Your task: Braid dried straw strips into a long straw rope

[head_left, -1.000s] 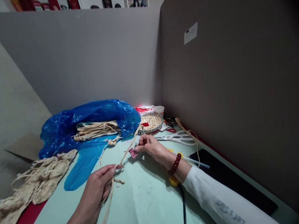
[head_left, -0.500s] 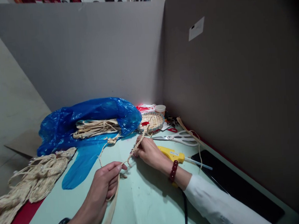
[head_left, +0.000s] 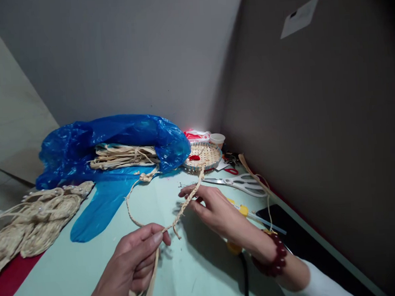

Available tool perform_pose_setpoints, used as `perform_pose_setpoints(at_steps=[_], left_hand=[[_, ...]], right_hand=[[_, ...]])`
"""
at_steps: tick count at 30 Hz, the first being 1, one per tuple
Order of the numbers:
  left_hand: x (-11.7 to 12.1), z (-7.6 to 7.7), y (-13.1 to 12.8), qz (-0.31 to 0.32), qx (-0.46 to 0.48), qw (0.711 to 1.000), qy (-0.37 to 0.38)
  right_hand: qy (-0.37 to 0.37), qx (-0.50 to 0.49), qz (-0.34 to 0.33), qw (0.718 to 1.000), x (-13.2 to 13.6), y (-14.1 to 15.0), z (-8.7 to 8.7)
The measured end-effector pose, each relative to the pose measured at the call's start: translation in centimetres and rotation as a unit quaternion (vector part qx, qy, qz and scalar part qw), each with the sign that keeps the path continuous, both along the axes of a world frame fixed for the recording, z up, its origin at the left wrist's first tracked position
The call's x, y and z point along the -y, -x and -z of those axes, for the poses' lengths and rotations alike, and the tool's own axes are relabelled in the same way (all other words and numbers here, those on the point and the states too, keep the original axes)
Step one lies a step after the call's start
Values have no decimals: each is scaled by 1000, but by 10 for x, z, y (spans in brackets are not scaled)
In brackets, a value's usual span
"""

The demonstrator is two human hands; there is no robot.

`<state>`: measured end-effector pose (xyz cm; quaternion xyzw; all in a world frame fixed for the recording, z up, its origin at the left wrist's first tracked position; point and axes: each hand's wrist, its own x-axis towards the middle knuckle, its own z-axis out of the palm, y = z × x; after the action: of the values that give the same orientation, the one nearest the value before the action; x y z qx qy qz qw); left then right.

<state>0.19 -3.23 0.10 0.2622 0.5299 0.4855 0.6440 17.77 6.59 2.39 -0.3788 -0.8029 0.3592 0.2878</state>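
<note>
Between thumb and forefinger, my left hand (head_left: 137, 263) pinches a thin braid of pale straw-like strips (head_left: 187, 202). A loose flat strip (head_left: 150, 287) hangs below that hand. The braid slants up and away to the right, with a short stub sticking out just past my left fingertips. Beside its upper part is my right hand (head_left: 217, 209), fingers apart and stretched out; whether a fingertip touches the braid I cannot tell. A thinner plaited cord (head_left: 130, 210) loops behind my left hand. Under my right arm lies a yellow glue gun (head_left: 242, 209), partly hidden, with a clear glue stick.
A blue plastic bag (head_left: 66, 147) holds a bundle of dry strips (head_left: 124, 157). Woven, beaded straw pieces (head_left: 51, 215) lie at left. Behind my right hand are white-handled scissors (head_left: 249, 184), a round woven basket (head_left: 211, 154) and a paper cup (head_left: 217, 139). A flat black object (head_left: 310, 248) lies right.
My right hand has let go of the braid, opened its fingers and drawn slightly right. My left hand keeps its pinch. The view has shifted and tilted a little.
</note>
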Motion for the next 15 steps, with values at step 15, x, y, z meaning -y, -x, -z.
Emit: perform_pose_setpoints(at_steps=[15], left_hand=[[5,-2,-12,-53,-156,986,-20]], right_hand=[[327,-191,-121,918,11,16,1]])
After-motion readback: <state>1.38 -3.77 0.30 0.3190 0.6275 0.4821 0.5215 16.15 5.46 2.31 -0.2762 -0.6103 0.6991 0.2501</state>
